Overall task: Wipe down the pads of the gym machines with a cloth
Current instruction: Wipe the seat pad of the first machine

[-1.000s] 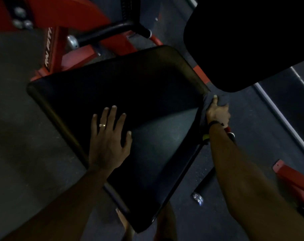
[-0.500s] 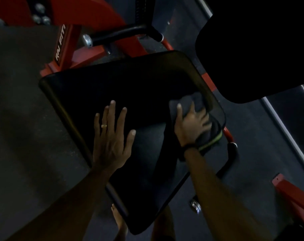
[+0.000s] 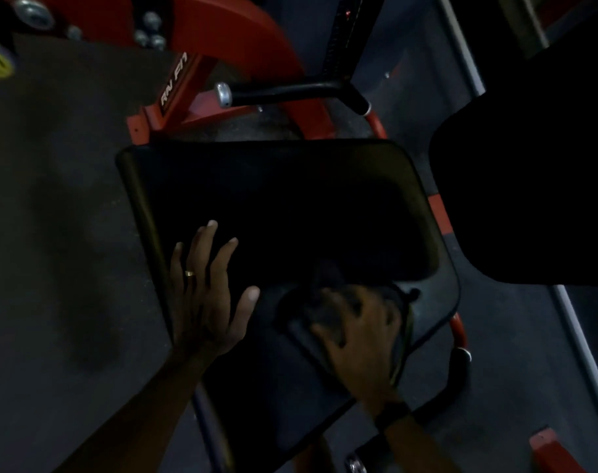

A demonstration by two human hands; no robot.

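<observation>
Black vinyl covers the seat pad (image 3: 284,206), which fills the middle of the view on a red machine frame (image 3: 243,39) showing at twelve o'clock. A second dark pad (image 3: 529,199) hangs at three o'clock. On the seat pad's left edge, the left hand (image 3: 205,302) lies flat with fingers spread wide. At five o'clock from the pad's centre, the right hand (image 3: 359,339) presses a dark cloth (image 3: 304,322) onto the surface, fingers seemingly spread over it, though blur hides the detail.
</observation>
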